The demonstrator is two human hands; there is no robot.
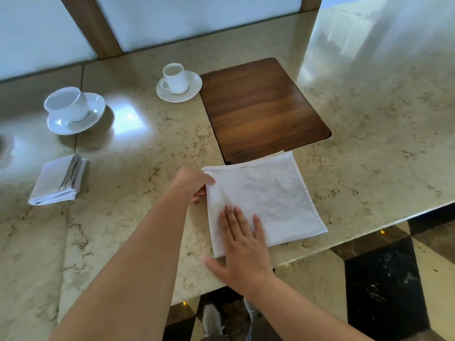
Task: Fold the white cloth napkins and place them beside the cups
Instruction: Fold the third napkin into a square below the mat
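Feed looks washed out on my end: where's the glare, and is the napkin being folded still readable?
Head view: bright glare on the marble table beside the left cup; wide-angle bending at the edges; napkin sharp under the left hand and right hand.

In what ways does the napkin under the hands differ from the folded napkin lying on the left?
The napkin under the hands is a wide, flat square; the folded napkin is a small, thick packet of many layers. The first overlaps the wooden board with its far edge; the second lies only on the marble table. The left hand and right hand touch only the first. Both are white cloth.
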